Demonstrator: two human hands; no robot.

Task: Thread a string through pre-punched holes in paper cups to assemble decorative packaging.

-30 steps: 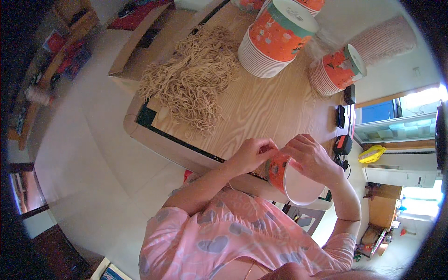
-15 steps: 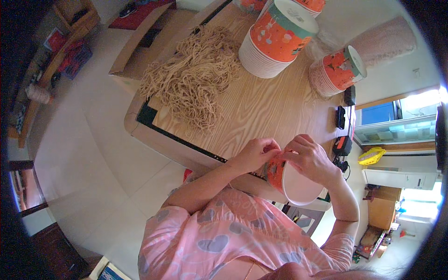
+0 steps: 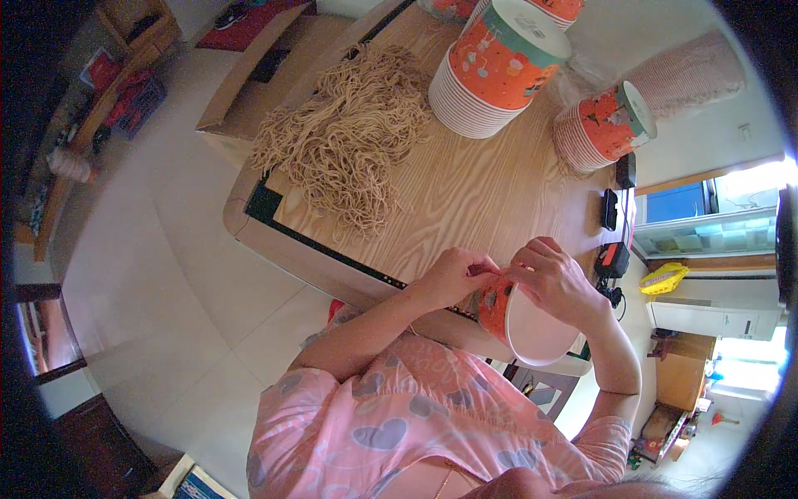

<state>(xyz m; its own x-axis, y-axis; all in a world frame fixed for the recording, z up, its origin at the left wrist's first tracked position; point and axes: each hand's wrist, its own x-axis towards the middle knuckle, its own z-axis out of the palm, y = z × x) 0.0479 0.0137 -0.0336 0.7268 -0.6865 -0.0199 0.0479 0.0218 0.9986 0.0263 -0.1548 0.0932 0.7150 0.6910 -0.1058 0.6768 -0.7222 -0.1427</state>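
Note:
An orange printed paper bucket (image 3: 495,313) lies tilted at the table's near edge, its white inside (image 3: 540,328) facing right and toward me. My left hand (image 3: 459,276) is closed in a pinch at the bucket's far left side. What its fingertips hold is too small to make out. Over the bucket's upper rim bends my right hand (image 3: 550,279), fingers curled and closed against the wall. The fingertips of both hands nearly meet there. Beyond my left hand, a loose heap of tan cords (image 3: 349,141) is spread on the wooden table (image 3: 465,191).
A tall stack of orange and green paper buckets (image 3: 490,75) stands upside down at the back, with a smaller stack (image 3: 603,129) to its right. Black devices and cables (image 3: 613,259) line the right edge. An open cardboard box (image 3: 249,91) sits left of the table.
Both hands stay at the bucket with only slight finger movement. The whole view has shifted a little; the cords and stacks lie as before.

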